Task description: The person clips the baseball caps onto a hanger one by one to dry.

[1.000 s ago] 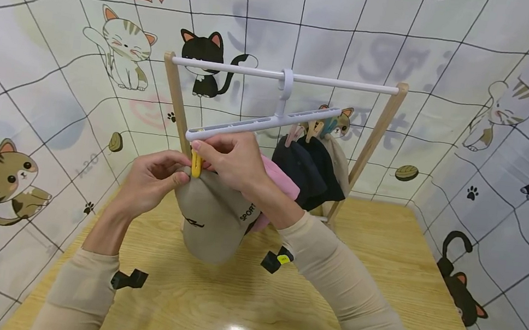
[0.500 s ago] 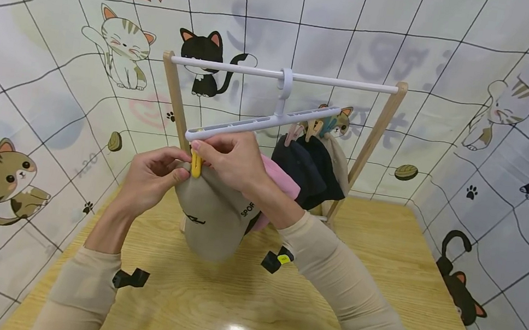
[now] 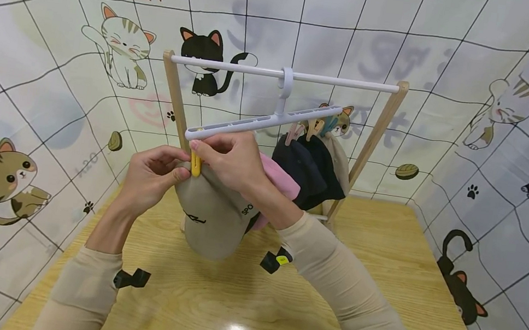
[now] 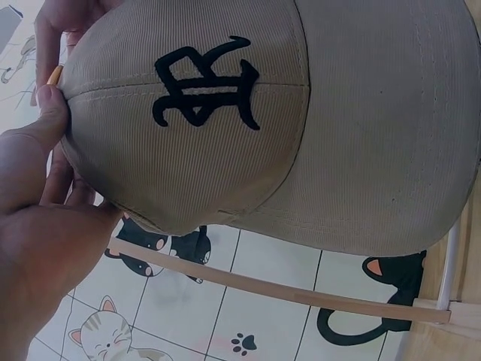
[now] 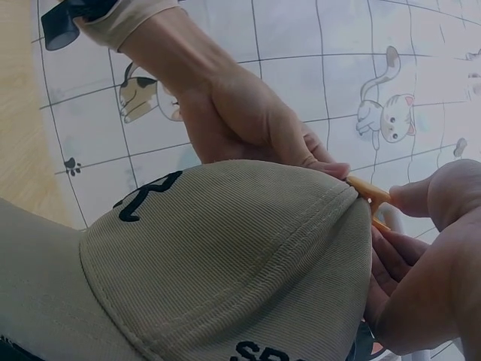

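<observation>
A beige baseball cap (image 3: 211, 224) with dark embroidery hangs brim down beneath the left end of the white hanger (image 3: 250, 123). At its crown sits a yellow clothespin (image 3: 196, 164), its jaws at the gathered fabric in the right wrist view. My right hand (image 3: 237, 160) pinches the clothespin (image 5: 366, 188) between thumb and fingers just under the hanger. The left hand (image 3: 151, 177) pinches the cap's top fabric beside the clothespin. In the left wrist view, the cap's front (image 4: 361, 135) faces the camera, and only a sliver of the clothespin shows.
The tilted hanger hooks over the white rod (image 3: 344, 83) of a wooden-sided rack (image 3: 380, 130). Farther right hang a pink cap (image 3: 279, 176) and dark caps (image 3: 315, 174) by clothespins (image 3: 315, 130), with another beige one behind. Below is a wooden tabletop (image 3: 277, 304); a cat-print curtain surrounds it.
The beige cap has turned slightly, so less of its side lettering shows beside the right wrist. Both hands stay at nearly the same place.
</observation>
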`<state>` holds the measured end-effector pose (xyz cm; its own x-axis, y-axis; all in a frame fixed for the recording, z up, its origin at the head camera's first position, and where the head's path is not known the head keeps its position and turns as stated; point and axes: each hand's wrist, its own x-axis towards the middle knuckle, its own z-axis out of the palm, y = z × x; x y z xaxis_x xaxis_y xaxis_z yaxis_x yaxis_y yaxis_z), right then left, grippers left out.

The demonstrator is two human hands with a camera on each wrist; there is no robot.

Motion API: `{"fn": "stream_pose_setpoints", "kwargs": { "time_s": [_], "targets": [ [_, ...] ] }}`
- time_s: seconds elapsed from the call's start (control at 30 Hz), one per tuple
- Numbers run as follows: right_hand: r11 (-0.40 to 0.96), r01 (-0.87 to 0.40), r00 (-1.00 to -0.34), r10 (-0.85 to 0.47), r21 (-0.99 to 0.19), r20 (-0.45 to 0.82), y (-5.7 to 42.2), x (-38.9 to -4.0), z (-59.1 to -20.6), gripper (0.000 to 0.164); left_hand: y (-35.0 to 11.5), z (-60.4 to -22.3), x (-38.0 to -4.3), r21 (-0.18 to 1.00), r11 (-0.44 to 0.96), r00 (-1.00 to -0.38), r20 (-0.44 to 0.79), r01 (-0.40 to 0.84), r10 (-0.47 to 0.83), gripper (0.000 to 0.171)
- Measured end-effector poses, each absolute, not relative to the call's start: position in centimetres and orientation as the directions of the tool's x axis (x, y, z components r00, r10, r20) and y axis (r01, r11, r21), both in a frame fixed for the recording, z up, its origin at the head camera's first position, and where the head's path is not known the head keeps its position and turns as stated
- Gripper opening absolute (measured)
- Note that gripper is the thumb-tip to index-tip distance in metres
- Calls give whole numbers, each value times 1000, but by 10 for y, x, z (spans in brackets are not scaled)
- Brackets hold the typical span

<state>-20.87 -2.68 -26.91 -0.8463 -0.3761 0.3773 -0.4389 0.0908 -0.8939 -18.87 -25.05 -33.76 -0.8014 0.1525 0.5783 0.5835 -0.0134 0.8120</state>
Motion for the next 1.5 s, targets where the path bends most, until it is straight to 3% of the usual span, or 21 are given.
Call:
{"fn": "stream_pose_setpoints", "kwargs": {
  "time_s": [0.8, 1.27, 1.5],
  "targets": [
    [182, -432, -845, -424, -883, 326, -23, -208, -276, 25, -257, -348, -189, 829, 55, -819, 535, 556, 206, 24],
    [158, -475, -817, -444, -866, 368, -19, -209, -283, 25, -253, -357, -197, 772, 55, -769, 619, 633, 163, 30],
    [195, -484, -819, -445, -853, 363, -14, -207, -285, 31, -251, -358, -200, 769, 155, -785, 611, 620, 103, 29]
  ]
}}
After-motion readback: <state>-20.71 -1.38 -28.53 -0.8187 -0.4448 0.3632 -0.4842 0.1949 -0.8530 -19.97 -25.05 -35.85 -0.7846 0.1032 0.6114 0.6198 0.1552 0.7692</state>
